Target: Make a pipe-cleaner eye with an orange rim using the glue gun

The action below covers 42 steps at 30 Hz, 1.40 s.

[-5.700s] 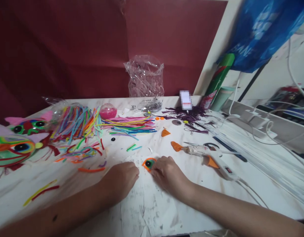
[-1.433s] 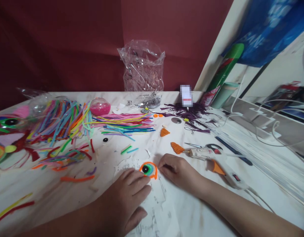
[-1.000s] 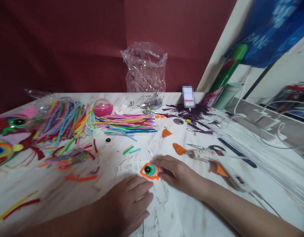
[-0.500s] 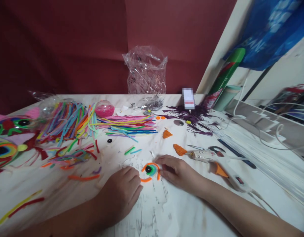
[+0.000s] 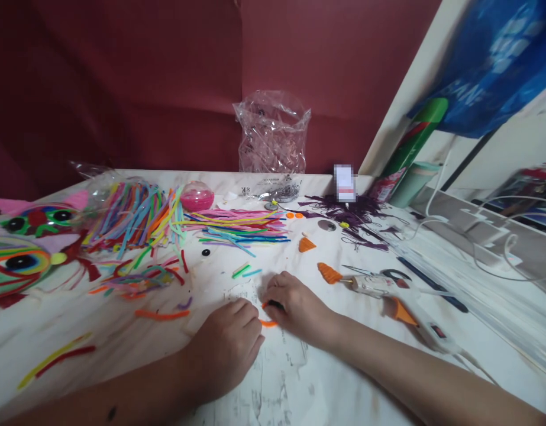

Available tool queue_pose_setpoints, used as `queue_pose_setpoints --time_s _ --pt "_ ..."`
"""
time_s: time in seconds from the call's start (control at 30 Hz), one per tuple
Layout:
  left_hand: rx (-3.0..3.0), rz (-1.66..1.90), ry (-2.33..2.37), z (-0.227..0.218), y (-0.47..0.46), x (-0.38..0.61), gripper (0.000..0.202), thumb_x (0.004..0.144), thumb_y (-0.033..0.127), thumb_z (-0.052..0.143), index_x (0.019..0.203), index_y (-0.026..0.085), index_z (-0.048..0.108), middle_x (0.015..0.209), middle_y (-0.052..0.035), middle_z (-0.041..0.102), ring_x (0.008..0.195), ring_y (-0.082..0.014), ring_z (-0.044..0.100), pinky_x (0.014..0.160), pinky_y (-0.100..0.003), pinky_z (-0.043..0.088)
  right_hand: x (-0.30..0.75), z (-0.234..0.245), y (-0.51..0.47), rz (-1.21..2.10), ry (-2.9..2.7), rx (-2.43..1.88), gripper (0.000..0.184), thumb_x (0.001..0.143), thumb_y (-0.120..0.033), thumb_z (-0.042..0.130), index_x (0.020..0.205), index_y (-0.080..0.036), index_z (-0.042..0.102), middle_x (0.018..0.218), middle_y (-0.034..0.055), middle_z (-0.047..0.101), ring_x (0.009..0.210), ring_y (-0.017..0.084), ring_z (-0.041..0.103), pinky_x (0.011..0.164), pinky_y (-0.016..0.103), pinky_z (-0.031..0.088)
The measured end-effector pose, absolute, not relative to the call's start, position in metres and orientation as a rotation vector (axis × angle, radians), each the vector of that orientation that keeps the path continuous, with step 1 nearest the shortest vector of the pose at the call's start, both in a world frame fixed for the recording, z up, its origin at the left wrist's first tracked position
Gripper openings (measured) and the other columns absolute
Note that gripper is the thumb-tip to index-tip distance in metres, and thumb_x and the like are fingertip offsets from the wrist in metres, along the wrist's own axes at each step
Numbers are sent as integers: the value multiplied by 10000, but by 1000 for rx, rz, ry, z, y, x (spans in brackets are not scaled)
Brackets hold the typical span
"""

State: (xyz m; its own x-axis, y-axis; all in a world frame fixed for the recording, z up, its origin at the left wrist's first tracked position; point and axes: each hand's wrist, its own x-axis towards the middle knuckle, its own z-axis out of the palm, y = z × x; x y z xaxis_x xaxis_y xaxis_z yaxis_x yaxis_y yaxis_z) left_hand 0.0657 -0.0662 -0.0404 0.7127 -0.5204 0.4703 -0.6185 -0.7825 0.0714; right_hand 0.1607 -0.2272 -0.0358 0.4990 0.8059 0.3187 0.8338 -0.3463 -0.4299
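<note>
Between my hands, low over the paper-covered part of the table, is a small pipe-cleaner eye with a black pupil; most of it is now hidden under my right hand. An orange pipe cleaner (image 5: 268,323) bridges the gap between the two hands. My left hand (image 5: 231,343) is closed, its thumb and fingers pinching the left end of that orange piece. Curled from the right, my right hand (image 5: 297,307) has its fingers closed over the eye. Left of my hands lie a loose orange pipe cleaner (image 5: 162,315) and a short purple piece (image 5: 185,304).
Bundled pipe cleaners (image 5: 126,216) and a loose row of them (image 5: 241,225) lie behind. A glue gun (image 5: 372,284) rests at right near an orange cone (image 5: 403,311) and a power strip (image 5: 435,331). Decorated masks (image 5: 22,263) sit far left; purple strands (image 5: 350,210) at back.
My right hand has moved left and over the eye, covering the pupil and rings that showed before. My left hand stays closed beside it. The whole view has shifted slightly.
</note>
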Motion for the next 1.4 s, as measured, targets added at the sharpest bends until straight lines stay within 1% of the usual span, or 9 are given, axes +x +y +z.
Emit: queue_pose_setpoints --time_s 0.2,0.5,0.57,0.73,0.97,1.07,1.2,1.3,1.4 --pt "2723 603 -901 -44 -65 66 205 864 96 422 697 144 532 713 -59 535 714 -208 497 642 -345 454 158 -43 -221 -151 -1262 -2252 191 758 0 584 660 -160 619 704 46 589 737 180 527 672 287 453" --pt "2738 583 -917 -47 -64 66 185 846 92 437 693 141 529 710 -59 534 708 -212 491 637 -360 465 162 -40 -229 -27 -1217 -2030 263 684 64 563 737 -176 655 814 45 658 842 181 587 778 299 482" --pt "2739 571 -904 -47 -64 66 163 846 89 437 733 138 544 776 -76 572 757 -222 513 677 -373 477 163 -37 -232 18 -1189 -2006 243 730 29 535 753 -176 662 812 47 660 843 179 597 777 297 484" --pt "2760 565 -903 -46 -66 67 118 840 95 473 878 139 576 1063 -99 624 924 -258 542 812 -432 473 175 -30 -240 138 -870 -2097 182 782 -82 509 827 -165 664 791 35 676 697 154 614 626 260 483" --pt "2659 629 -885 -45 -63 72 179 868 61 410 861 139 572 932 -93 629 847 -231 565 760 -387 487 183 -13 -249 33 -805 -2143 167 808 -138 500 835 -168 663 842 54 702 733 168 627 621 265 476" --pt "2581 616 -798 -47 -58 75 217 885 58 370 876 142 570 850 -77 601 803 -208 559 716 -346 485 171 -11 -252 -39 -984 -2146 165 793 -89 513 782 -178 653 786 43 679 705 155 611 625 254 469" --pt "2571 532 -646 -50 -55 79 192 852 60 406 909 143 570 875 -76 584 837 -213 546 721 -342 475 148 -23 -250 -131 -1317 -2202 183 828 -85 518 705 -164 627 709 52 626 724 174 570 686 291 456" --pt "2596 503 -639 -52 -55 81 152 850 87 436 819 155 568 820 -62 575 812 -218 528 717 -358 458 138 -35 -247 -222 -1383 -2299 143 820 -112 564 693 -155 612 724 61 604 735 194 535 688 324 437" --pt "2600 484 -673 -51 -54 82 232 897 122 398 710 163 529 744 -45 555 749 -200 513 693 -352 444 136 -42 -245 -278 -1378 -2347 137 809 -89 564 694 -155 599 742 60 594 724 191 509 671 323 421"
